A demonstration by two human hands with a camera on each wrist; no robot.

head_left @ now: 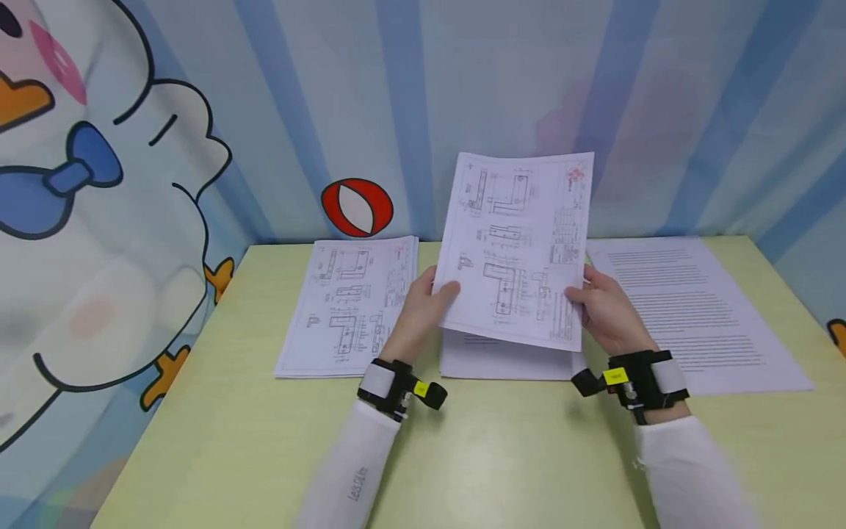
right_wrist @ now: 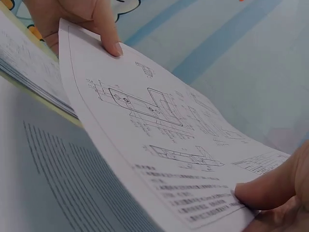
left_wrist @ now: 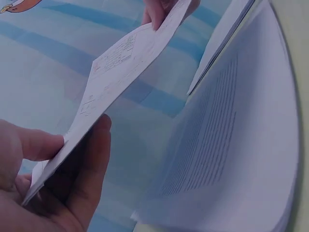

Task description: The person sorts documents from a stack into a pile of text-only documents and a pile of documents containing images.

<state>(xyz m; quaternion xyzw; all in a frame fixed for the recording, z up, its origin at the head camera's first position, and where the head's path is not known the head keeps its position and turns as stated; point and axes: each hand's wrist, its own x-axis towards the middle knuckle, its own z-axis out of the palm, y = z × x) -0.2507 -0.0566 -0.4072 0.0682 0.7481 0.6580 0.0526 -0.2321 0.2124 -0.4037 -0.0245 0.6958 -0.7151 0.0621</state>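
A sheet with a technical drawing (head_left: 515, 250) is held up above the middle of the table, tilted toward the head camera. My left hand (head_left: 423, 308) pinches its left edge, thumb on the printed face and fingers behind, as the left wrist view shows. At the opposite edge my right hand (head_left: 608, 312) grips it the same way, thumb (right_wrist: 265, 191) on top. Whether it is one sheet or a few together, I cannot tell. Beneath it lies a stack of text pages (head_left: 509, 364), partly hidden by the raised drawing.
To the left lies a stack of similar drawings (head_left: 346, 308). Sheets of printed text (head_left: 694, 316) lie at the right, beside the middle stack. Behind the pale green table (head_left: 502, 455) hangs a striped blue cloth (head_left: 463, 81) with cartoon figures.
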